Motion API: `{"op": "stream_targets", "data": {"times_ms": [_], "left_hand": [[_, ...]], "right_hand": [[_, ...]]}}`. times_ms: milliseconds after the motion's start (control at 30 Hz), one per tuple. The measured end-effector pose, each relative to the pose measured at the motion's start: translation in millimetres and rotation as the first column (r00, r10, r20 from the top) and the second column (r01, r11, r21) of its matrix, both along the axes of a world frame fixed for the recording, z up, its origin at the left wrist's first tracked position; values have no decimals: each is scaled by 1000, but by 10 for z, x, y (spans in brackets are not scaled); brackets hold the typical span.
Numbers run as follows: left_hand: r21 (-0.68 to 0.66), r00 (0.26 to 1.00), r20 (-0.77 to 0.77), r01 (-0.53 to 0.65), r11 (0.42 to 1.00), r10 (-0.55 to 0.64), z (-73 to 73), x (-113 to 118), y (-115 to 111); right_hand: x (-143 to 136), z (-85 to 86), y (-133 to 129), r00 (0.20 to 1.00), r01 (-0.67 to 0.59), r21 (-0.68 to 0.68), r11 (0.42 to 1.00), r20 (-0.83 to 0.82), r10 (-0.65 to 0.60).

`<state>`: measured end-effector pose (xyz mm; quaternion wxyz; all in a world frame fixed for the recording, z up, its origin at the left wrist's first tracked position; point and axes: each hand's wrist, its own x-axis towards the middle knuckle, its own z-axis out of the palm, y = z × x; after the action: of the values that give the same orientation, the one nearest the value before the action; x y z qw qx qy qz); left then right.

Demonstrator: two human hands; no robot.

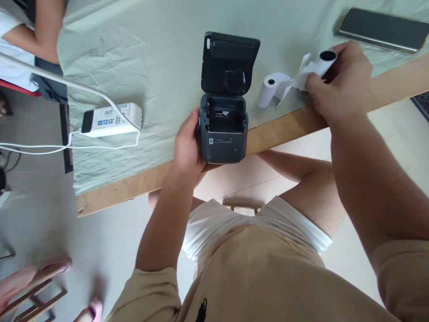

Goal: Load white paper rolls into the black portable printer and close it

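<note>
Head view, from the hands outward.

Left hand (188, 142): clamped on the side of a dark portable label printer (224, 150), held at the counter's near edge; lid (229, 62) flipped up, roll bay exposed.

Right hand (346, 82): well apart from the left, pinching a white paper roll (322, 67) with dark core, its torn paper end hanging loose.

Handling, as judged: brace the printer level, lid fully back; grip the roll lightly by its sides, keeping its winding tight and its loose end uncreased.

Between: second paper roll (265, 95), upright on the counter (161, 49), tail uncurled; whether the two papers touch, cannot tell.

Outlying: smartphone (384, 29), right; white charging block (112, 120) and white cable (83, 88), left.
</note>
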<state>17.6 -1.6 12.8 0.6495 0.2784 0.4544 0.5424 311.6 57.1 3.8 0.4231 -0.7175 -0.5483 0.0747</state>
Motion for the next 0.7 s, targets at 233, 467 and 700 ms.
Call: {"op": "stream_targets", "data": {"times_ms": [233,467,700], "left_hand": [[1,1000,7,9,1000,-9,-3,-2,-1],[33,998,-37,49,998,-47,-64,-24,10],[93,998,-54,23,995,-18,-93,-35,35]], "right_hand": [[-68,79,0,998,15,-81,997,55,-11],[137,-128,-15,995,-37,18,999,94,36],[-183,-81,-231,835,-482,350,804,460,301]]}}
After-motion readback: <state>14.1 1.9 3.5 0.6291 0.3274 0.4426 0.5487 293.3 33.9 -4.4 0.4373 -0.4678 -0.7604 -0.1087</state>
